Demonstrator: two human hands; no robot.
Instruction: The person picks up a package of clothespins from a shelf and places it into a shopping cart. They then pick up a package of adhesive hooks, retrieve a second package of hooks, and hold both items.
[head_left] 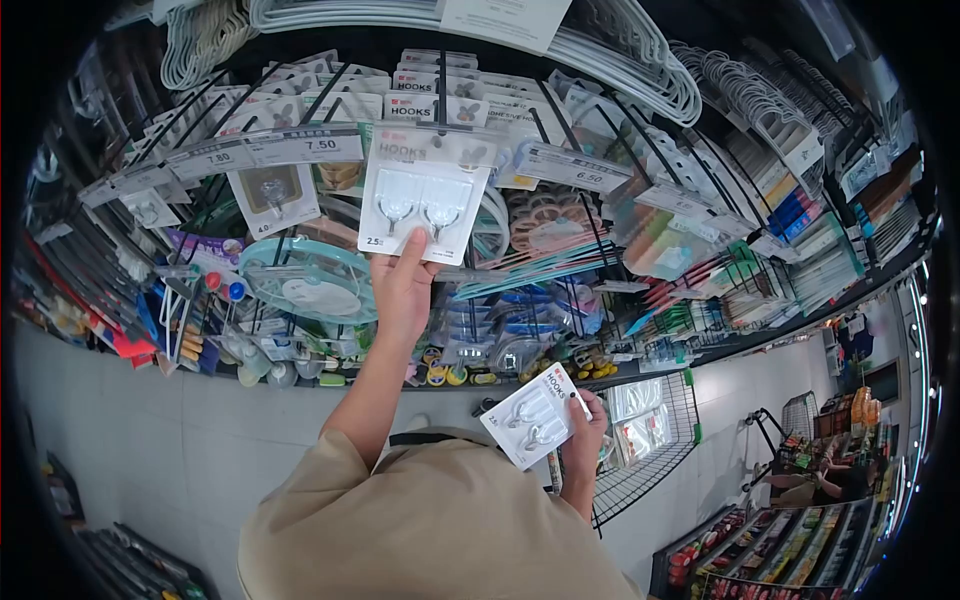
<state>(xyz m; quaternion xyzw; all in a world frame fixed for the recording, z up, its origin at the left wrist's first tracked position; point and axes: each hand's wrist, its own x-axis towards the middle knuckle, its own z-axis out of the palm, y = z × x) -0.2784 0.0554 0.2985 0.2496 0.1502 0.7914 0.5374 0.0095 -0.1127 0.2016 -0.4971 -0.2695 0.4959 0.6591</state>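
Note:
At the rack, my left hand (405,285) grips the lower edge of a white hooks pack (425,190), its thumb on the front. Two hooks show under clear plastic, and the pack's top is at a rack peg. Lower right, my right hand (585,430) pinches the right edge of a second hooks pack (527,418), which is tilted in front of my body. More hooks packs (412,108) hang behind the first one.
Price strips (305,148) run along the rack front. White hangers (600,80) hang above. A wire shopping cart (650,470) holding packages stands at my right. Farther right are a person (835,478), another cart (800,415) and a low product shelf (790,545).

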